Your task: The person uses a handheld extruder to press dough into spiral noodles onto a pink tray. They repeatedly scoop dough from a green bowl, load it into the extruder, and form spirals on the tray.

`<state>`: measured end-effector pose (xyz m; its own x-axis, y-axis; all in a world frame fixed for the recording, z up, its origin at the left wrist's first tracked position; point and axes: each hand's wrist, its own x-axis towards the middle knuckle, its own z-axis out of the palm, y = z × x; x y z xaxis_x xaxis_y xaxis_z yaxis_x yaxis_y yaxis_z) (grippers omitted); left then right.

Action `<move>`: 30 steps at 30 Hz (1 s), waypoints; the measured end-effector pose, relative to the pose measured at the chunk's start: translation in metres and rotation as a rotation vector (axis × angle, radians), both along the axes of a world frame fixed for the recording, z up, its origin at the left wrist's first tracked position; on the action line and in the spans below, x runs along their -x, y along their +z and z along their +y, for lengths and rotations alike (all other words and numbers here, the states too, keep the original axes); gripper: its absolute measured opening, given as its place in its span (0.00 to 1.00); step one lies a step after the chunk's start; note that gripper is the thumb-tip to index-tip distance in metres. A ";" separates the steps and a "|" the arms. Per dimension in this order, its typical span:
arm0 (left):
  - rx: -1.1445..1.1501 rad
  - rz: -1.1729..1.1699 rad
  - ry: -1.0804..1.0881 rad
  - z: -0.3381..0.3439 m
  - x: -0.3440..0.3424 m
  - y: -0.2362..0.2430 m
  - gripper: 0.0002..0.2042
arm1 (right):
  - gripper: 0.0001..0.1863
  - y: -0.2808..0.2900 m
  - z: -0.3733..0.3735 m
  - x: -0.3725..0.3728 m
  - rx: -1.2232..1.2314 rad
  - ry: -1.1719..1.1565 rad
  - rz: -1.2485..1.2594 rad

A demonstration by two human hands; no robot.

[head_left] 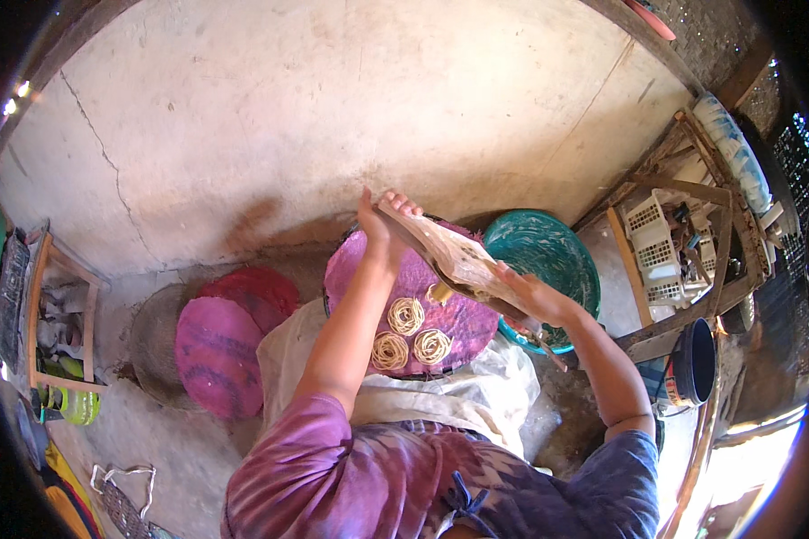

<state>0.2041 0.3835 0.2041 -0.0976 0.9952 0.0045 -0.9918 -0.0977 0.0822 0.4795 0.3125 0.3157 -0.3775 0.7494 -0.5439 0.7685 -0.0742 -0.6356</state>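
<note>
A long, pale wooden tool (458, 256) with a darker lower piece, perhaps a hand press, slants across in front of me. My left hand (385, 220) is closed around its upper left end, thumb pointing up. At the lower right end, my right hand (541, 301) grips it. Beneath lies a round purple mat or tray (360, 280) with three coiled nests of pale strands: an upper coil (406, 316), a left coil (390, 351) and a right coil (432, 346). Some yellowish strands (440, 294) show just under the tool, whose underside is hidden.
A green basin (548, 238) with whitish smears stands right of the tray. Pale cloth (288, 368) covers my lap. Another purple round (216, 359) and a red round (256, 296) lie left. A wooden rack (634, 260) with a white basket (652, 238) is far right; a wall stands ahead.
</note>
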 end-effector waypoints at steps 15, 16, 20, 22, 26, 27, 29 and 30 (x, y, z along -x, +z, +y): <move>0.053 -0.035 -0.057 -0.009 -0.025 0.005 0.18 | 0.44 0.004 -0.011 -0.022 0.013 -0.018 -0.028; -0.043 -0.091 -0.084 -0.005 -0.028 -0.001 0.18 | 0.44 0.002 -0.008 -0.029 0.012 0.045 0.027; -0.145 -0.215 -0.161 0.009 -0.028 -0.021 0.20 | 0.48 -0.021 0.000 -0.032 0.524 -0.206 0.541; -0.219 -0.338 -0.180 0.012 -0.026 -0.030 0.20 | 0.49 -0.043 0.002 -0.022 0.636 -0.216 0.833; -0.220 -0.423 -0.137 0.010 -0.021 -0.040 0.19 | 0.48 -0.097 0.007 -0.008 0.800 -0.317 1.081; -0.243 -0.392 -0.104 0.010 -0.018 -0.040 0.18 | 0.48 -0.109 0.010 -0.007 0.853 -0.288 1.071; -0.236 -0.384 -0.051 0.011 -0.009 -0.039 0.18 | 0.40 -0.128 0.018 -0.008 0.753 -0.279 0.937; -0.206 -0.406 -0.031 0.012 -0.004 -0.036 0.19 | 0.38 -0.135 0.022 -0.006 0.701 -0.237 0.831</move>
<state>0.2076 0.3950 0.1677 -0.1029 0.9800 0.1701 -0.9424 -0.0413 -0.3319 0.4859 0.3344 0.1808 -0.7090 0.4768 -0.5196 0.0415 -0.7074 -0.7056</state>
